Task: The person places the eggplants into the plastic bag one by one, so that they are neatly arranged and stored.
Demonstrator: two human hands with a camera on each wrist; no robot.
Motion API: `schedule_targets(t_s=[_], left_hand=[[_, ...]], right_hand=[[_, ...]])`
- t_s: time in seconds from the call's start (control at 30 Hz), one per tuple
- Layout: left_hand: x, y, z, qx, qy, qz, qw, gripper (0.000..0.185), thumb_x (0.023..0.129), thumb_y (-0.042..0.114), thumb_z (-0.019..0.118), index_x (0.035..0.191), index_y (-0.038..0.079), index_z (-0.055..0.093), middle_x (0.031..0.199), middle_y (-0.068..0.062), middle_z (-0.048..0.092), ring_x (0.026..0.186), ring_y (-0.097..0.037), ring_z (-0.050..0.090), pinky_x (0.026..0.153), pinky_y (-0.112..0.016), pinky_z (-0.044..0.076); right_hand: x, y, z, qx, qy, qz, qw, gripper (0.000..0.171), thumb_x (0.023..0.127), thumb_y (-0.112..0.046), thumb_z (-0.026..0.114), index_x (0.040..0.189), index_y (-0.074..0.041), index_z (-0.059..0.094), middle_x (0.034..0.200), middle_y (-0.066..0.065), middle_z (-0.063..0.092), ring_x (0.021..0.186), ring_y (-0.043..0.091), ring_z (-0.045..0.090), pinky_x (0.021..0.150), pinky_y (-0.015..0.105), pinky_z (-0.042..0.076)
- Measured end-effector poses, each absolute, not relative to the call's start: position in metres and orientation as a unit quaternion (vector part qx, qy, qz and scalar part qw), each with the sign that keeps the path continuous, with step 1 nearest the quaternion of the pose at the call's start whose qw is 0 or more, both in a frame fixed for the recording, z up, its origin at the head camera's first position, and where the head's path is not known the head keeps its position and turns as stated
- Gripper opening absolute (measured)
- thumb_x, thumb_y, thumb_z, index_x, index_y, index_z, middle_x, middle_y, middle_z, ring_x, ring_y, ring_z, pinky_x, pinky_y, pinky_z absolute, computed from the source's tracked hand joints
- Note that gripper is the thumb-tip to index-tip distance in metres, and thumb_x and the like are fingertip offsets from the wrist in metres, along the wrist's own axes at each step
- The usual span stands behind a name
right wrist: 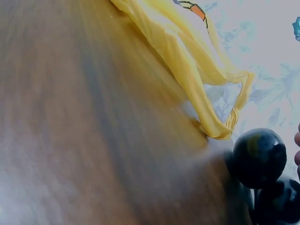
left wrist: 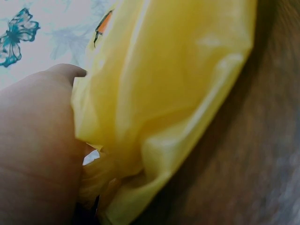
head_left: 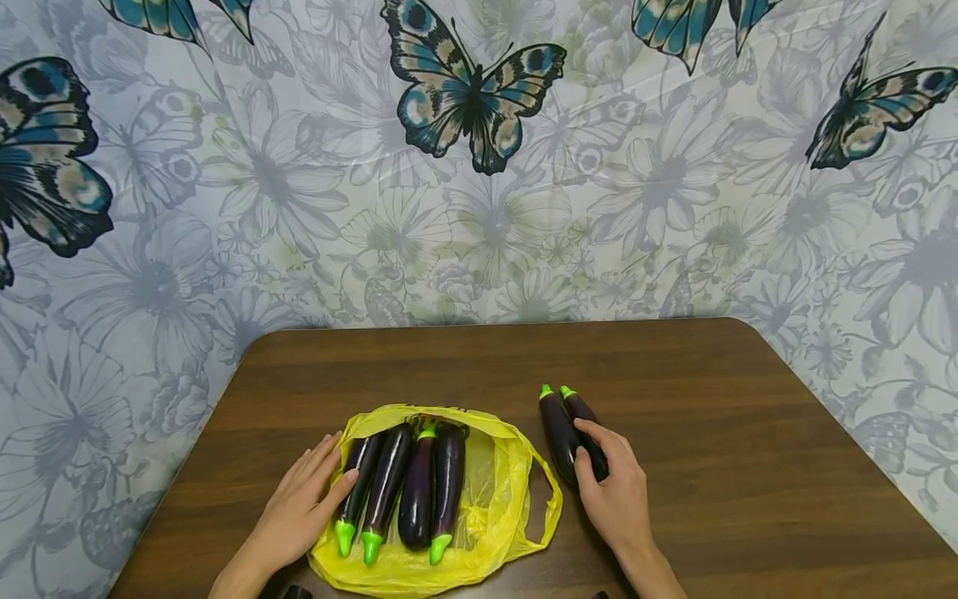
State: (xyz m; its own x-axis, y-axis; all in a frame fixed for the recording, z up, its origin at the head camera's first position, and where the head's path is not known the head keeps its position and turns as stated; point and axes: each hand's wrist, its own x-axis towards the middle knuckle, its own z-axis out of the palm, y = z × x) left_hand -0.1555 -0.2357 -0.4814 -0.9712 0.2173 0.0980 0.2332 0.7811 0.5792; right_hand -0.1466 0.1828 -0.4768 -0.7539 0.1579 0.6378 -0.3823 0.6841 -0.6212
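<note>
A yellow plastic bag [head_left: 509, 499] lies on the table with its mouth spread wide. Several dark purple eggplants [head_left: 417, 491] with green stem ends lie side by side in it. My left hand [head_left: 299, 503] rests along the bag's left edge, fingers fairly straight and thumb over the leftmost eggplant; in the left wrist view the hand [left wrist: 37, 145] touches the bag [left wrist: 154, 93]. Right of the bag, two more eggplants [head_left: 557, 433] lie together, green ends away from me. My right hand [head_left: 617, 491] grips the right one between thumb and fingers. Their round ends [right wrist: 260, 159] show in the right wrist view.
The brown wooden table [head_left: 748, 466] extends to both sides and behind the bag. A bag handle [head_left: 552, 507] loops out toward the right hand. Small dark objects [head_left: 298, 592] show at the near edge. Behind hangs a butterfly-patterned cloth [head_left: 479, 233].
</note>
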Motion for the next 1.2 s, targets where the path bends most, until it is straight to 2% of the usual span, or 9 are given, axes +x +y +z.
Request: schedule_targets(t_s=[0.13, 0.53, 0.87, 0.97, 1.07, 1.13, 1.2], left_hand=[[-0.1560, -0.2358, -0.4810, -0.119, -0.944, -0.307, 0.015, 0.068, 0.109, 0.050, 0.046, 0.158, 0.005, 0.040, 0.167, -0.019, 0.030, 0.155, -0.044, 0.023, 0.121, -0.067, 0.019], [-0.1564, -0.2355, -0.4808, -0.117, -0.943, -0.311, 0.010, 0.069, 0.108, 0.051, 0.046, 0.158, 0.004, 0.040, 0.167, -0.018, 0.030, 0.155, -0.043, 0.023, 0.122, -0.067, 0.019], [-0.1563, -0.2357, -0.4800, -0.112, -0.944, -0.311, 0.004, 0.070, 0.108, 0.052, 0.045, 0.158, 0.004, 0.040, 0.168, -0.018, 0.029, 0.155, -0.046, 0.021, 0.122, -0.067, 0.018], [-0.1558, -0.2358, -0.4800, -0.114, -0.944, -0.311, 0.006, 0.069, 0.108, 0.051, 0.045, 0.158, 0.004, 0.041, 0.167, -0.019, 0.030, 0.154, -0.047, 0.022, 0.122, -0.067, 0.018], [-0.1561, -0.2355, -0.4803, -0.116, -0.944, -0.310, 0.009, 0.068, 0.109, 0.051, 0.046, 0.158, 0.004, 0.041, 0.167, -0.019, 0.030, 0.154, -0.046, 0.022, 0.122, -0.066, 0.018], [-0.1563, -0.2354, -0.4807, -0.117, -0.944, -0.310, 0.010, 0.068, 0.109, 0.050, 0.046, 0.158, 0.004, 0.041, 0.167, -0.019, 0.030, 0.155, -0.045, 0.023, 0.122, -0.065, 0.018], [-0.1563, -0.2355, -0.4813, -0.117, -0.944, -0.309, 0.011, 0.067, 0.109, 0.049, 0.046, 0.158, 0.004, 0.040, 0.167, -0.019, 0.030, 0.155, -0.045, 0.022, 0.123, -0.065, 0.017]], right_hand=[[-0.1469, 0.1826, -0.4786, 0.049, -0.856, 0.399, 0.324, 0.040, 0.087, 0.008, 0.071, 0.122, -0.011, 0.074, 0.121, 0.007, 0.072, 0.116, 0.027, 0.067, 0.097, -0.001, 0.034], [-0.1487, 0.1856, -0.4785, 0.037, -0.862, 0.399, 0.310, 0.037, 0.088, 0.006, 0.071, 0.121, -0.012, 0.074, 0.123, 0.003, 0.072, 0.120, 0.026, 0.064, 0.099, -0.001, 0.032], [-0.1515, 0.1901, -0.4796, 0.041, -0.861, 0.394, 0.320, 0.037, 0.086, 0.007, 0.071, 0.120, -0.009, 0.074, 0.124, 0.004, 0.072, 0.120, 0.026, 0.062, 0.100, 0.002, 0.033], [-0.1515, 0.1903, -0.4789, 0.037, -0.864, 0.389, 0.317, 0.036, 0.086, 0.007, 0.072, 0.119, -0.008, 0.074, 0.124, 0.004, 0.072, 0.121, 0.026, 0.062, 0.101, 0.009, 0.038], [-0.1515, 0.1908, -0.4783, 0.030, -0.868, 0.387, 0.309, 0.034, 0.087, 0.006, 0.071, 0.119, -0.005, 0.073, 0.127, 0.004, 0.072, 0.123, 0.026, 0.060, 0.102, 0.025, 0.044], [-0.1515, 0.1912, -0.4784, 0.027, -0.871, 0.386, 0.303, 0.033, 0.088, 0.005, 0.071, 0.119, -0.005, 0.073, 0.129, 0.003, 0.071, 0.124, 0.026, 0.059, 0.101, 0.034, 0.045], [-0.1515, 0.1918, -0.4788, 0.026, -0.871, 0.387, 0.300, 0.033, 0.088, 0.005, 0.071, 0.119, -0.006, 0.073, 0.130, 0.003, 0.071, 0.125, 0.026, 0.059, 0.101, 0.037, 0.045]])
